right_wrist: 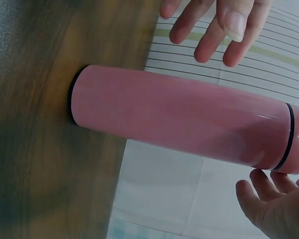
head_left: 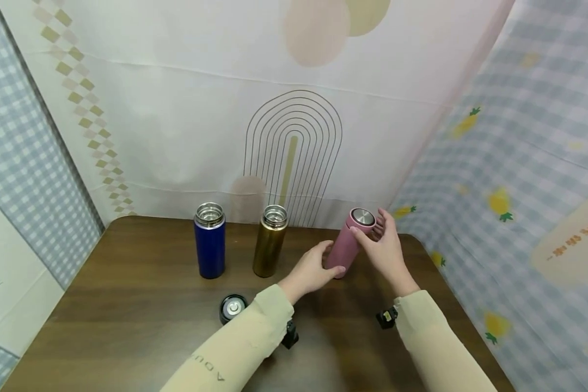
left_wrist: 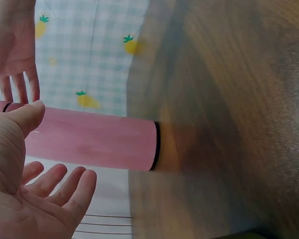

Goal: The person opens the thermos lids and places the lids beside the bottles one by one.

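A pink thermos (head_left: 344,247) with a steel-topped lid (head_left: 362,217) stands at the right of the table. Beside its lower body is my left hand (head_left: 311,272), thumb and fingers spread around it. The right wrist view shows a gap between the left fingers (right_wrist: 209,40) and the thermos. Up at the lid, my right hand (head_left: 387,253) has its thumb on the near side and loosely extended fingers (right_wrist: 264,191) at the other side, right at the black seam. Both hands lie around the thermos without a closed grip.
A blue thermos (head_left: 210,245) and a gold thermos (head_left: 270,245) stand lidless toward the back of the wooden table (head_left: 142,305). In front of them lies a black round lid (head_left: 232,307), partly hidden by the left sleeve. Patterned cloth (head_left: 186,130) hangs behind and at both sides.
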Tool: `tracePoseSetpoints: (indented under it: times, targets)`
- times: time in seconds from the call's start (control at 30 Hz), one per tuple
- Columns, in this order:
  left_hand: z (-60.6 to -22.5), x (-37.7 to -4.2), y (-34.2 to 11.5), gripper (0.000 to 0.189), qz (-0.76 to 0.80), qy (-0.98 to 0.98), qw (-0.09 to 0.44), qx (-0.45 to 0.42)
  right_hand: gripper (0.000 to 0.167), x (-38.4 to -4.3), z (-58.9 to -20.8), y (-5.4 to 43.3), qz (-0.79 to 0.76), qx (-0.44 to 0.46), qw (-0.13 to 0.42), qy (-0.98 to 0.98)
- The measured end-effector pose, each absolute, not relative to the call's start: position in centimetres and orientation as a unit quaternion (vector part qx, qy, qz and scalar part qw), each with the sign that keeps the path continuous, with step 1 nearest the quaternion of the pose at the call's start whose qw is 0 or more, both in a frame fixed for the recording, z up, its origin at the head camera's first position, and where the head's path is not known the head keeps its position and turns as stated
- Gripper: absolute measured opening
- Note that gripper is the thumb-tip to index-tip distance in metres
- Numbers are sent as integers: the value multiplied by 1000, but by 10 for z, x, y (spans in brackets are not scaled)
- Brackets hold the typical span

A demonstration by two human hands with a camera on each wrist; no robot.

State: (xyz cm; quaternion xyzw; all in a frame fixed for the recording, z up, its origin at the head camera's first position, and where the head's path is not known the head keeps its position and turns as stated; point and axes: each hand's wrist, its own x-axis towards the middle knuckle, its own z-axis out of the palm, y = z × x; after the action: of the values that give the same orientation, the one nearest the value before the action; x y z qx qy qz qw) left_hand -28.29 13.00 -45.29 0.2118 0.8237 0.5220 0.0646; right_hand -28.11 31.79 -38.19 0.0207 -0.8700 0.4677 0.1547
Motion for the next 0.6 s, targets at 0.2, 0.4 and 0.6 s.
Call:
tracePoseSetpoints:
  times: [0.2,0.4,0.6]
  targets:
    - [-457,-284,138,78,517,824,68,220,97,-281,-383,322,450,13,159,-879]
    - [-455,-287,139,81,509,828,72,222,82,-285,-390,311,422,12,207,-883]
    - [-452,-290,139,80,513,827,58,223,72,-279,-396,298,417,40,259,-870]
